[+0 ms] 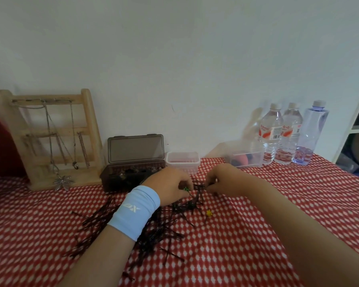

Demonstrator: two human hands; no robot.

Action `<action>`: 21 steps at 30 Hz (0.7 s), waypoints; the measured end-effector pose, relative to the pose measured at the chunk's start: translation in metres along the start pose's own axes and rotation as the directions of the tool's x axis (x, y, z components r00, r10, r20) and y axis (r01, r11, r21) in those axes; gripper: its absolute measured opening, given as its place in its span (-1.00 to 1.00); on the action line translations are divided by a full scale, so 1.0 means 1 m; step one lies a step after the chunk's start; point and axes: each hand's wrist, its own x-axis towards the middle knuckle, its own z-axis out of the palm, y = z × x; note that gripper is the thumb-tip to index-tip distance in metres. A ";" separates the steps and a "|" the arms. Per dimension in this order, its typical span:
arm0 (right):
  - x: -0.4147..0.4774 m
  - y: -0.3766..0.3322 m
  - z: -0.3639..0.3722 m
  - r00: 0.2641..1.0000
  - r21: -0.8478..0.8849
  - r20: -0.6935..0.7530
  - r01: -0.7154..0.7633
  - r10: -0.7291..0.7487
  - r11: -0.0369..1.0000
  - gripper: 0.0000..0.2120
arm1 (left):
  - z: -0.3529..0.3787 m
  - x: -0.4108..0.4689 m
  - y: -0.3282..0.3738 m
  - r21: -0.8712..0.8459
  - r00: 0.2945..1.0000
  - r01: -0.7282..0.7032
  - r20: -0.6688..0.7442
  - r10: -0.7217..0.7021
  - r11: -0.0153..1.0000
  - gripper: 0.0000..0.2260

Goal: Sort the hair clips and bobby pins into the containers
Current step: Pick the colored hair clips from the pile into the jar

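Left hand [167, 185] and right hand [223, 180] pinch thin, wiry black bobby pins [196, 190].

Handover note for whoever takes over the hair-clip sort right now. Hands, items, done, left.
Left hand: fingers curled on a small green clip.
Right hand: pinching bobby pins at the pile's far edge.
Items: most pins lie loose on the red cloth, with a yellow clip beside them.
Containers: the dark box is open with dark items inside. Contents of the clear tub are unclear.
Left: nearly the whole pile.
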 end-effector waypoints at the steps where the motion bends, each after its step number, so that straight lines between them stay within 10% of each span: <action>1: -0.002 -0.002 -0.003 1.000 0.044 -0.004 0.013 -0.013 0.999 -0.93 | 0.002 0.001 0.002 0.015 1.000 -0.016 0.024 0.015 1.000 -0.83; 12: -0.023 -0.026 -0.014 0.930 0.092 0.367 -0.035 -0.001 0.995 -0.77 | 0.017 0.005 0.005 0.206 0.991 -0.015 0.132 -0.012 0.978 -0.82; 21: -0.022 -0.041 -0.018 0.951 0.115 0.304 0.029 -0.063 0.993 -0.88 | -0.029 -0.007 -0.014 0.014 0.995 0.079 -0.057 -0.078 0.997 -0.86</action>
